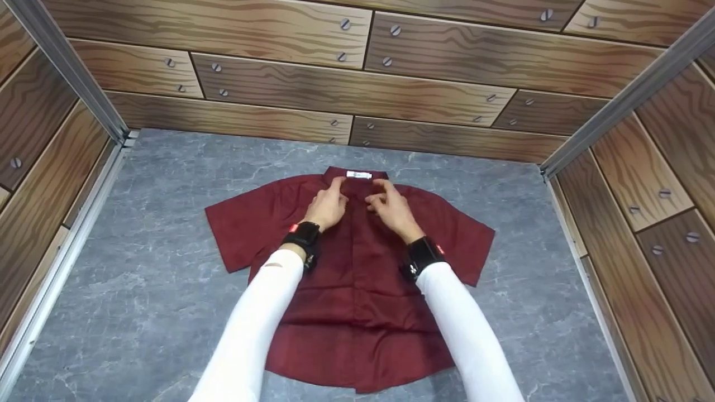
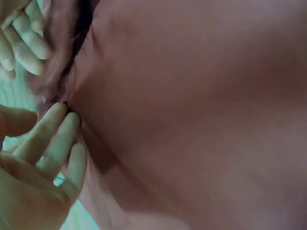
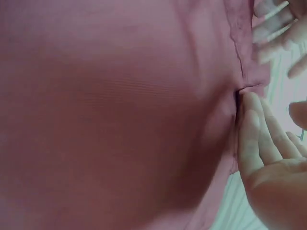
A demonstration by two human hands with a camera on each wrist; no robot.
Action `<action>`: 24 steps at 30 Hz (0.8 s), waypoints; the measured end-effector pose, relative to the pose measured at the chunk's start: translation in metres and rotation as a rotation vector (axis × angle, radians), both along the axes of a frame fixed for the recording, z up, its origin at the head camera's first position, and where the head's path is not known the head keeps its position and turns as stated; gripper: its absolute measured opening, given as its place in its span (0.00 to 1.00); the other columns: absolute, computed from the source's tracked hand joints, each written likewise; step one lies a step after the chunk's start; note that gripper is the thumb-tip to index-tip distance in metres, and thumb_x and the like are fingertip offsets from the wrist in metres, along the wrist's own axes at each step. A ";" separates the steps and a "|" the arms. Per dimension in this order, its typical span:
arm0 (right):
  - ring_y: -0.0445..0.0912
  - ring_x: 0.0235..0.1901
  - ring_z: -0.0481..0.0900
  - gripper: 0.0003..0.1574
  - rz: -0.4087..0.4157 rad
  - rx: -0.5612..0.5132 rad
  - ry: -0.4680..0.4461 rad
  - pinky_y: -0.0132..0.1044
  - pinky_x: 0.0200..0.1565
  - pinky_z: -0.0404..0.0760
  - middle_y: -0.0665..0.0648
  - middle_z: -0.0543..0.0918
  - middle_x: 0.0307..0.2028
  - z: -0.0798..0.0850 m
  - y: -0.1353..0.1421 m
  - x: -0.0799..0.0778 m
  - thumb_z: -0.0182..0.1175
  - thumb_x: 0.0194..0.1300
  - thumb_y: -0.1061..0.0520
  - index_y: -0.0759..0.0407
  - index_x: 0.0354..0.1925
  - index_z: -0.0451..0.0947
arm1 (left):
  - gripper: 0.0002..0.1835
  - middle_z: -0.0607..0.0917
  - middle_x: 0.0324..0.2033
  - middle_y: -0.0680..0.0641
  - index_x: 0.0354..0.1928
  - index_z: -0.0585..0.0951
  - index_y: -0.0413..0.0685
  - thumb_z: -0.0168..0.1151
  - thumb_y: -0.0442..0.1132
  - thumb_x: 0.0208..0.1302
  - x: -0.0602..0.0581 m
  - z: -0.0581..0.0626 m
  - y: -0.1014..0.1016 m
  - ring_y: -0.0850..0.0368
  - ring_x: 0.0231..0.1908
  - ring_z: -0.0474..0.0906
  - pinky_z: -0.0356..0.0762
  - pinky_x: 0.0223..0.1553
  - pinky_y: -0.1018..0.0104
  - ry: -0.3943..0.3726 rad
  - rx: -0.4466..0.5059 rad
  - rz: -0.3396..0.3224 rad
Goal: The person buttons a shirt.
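A dark red short-sleeved shirt lies spread out, its collar at the far end and a white label inside the neck. My left hand reaches over the shirt to the collar's left part. In the left wrist view its fairly straight fingers touch the cloth's edge, the thumb apart. My right hand is at the collar's right part. Its extended fingers rest against the collar fold in the right wrist view, with the thumb held away. The label lies between both hands.
The shirt lies on a grey marbled surface. Wood-patterned panels stand behind it and at both sides, with metal rails at the corners. Creases cross the shirt's lower half.
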State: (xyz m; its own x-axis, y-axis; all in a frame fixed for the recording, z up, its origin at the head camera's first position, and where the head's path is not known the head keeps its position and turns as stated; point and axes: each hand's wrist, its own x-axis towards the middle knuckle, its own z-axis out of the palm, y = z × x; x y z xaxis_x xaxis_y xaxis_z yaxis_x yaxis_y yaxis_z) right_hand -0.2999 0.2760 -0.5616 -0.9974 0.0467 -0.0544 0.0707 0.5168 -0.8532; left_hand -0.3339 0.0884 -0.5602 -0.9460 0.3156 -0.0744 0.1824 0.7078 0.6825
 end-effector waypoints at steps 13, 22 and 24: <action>0.65 0.73 0.47 0.44 0.117 0.717 -0.052 0.73 0.62 0.54 0.61 0.55 0.74 0.004 0.059 0.062 0.57 0.61 0.30 0.40 0.71 0.61 | 0.31 0.61 0.69 0.38 0.66 0.71 0.61 0.58 0.61 0.62 0.015 -0.011 -0.118 0.34 0.71 0.50 0.48 0.61 0.26 0.203 -0.284 -0.123; 0.69 0.73 0.31 0.63 0.239 0.734 -0.284 0.80 0.58 0.40 0.60 0.35 0.77 -0.012 0.069 0.078 0.53 0.49 0.16 0.31 0.75 0.42 | 0.57 0.29 0.75 0.39 0.76 0.43 0.72 0.54 0.80 0.47 0.040 -0.020 -0.150 0.30 0.72 0.21 0.23 0.55 0.18 -0.127 -0.439 -0.150; 0.68 0.73 0.31 0.63 0.246 0.741 -0.293 0.80 0.58 0.41 0.60 0.35 0.77 -0.011 0.068 0.081 0.53 0.48 0.16 0.31 0.75 0.42 | 0.58 0.28 0.75 0.39 0.76 0.42 0.71 0.55 0.80 0.47 0.046 -0.019 -0.150 0.31 0.72 0.21 0.24 0.55 0.18 -0.135 -0.460 -0.145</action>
